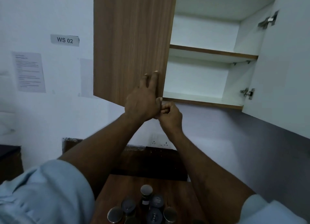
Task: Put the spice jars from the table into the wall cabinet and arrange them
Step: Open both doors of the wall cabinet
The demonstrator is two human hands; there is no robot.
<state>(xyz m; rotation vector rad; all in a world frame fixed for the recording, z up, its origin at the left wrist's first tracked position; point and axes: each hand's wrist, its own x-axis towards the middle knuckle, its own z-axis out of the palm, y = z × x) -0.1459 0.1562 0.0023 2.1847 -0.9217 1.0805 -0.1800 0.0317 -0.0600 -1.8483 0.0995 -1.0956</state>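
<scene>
Several spice jars (146, 191) with grey and dark lids stand clustered on the wooden table (117, 186) at the bottom of the view. Above hangs the wall cabinet (213, 53). Its right half is open, and its two white shelves hold nothing. The wood-grain left door (130, 39) stands shut or almost shut. My left hand (142, 102) lies flat on that door's lower right corner, fingers stretched upward and thumb at the edge. My right hand (170, 114) is curled just beneath it, fingers hooked at the door's bottom corner. Neither hand holds a jar.
The cabinet's white right door (285, 64) swings out wide on the right, with hinges (247, 92) on its inner side. A "WS 02" label (65, 39) and a printed sheet (29, 71) hang on the left wall. A socket plate (159, 142) sits on the wall under the cabinet.
</scene>
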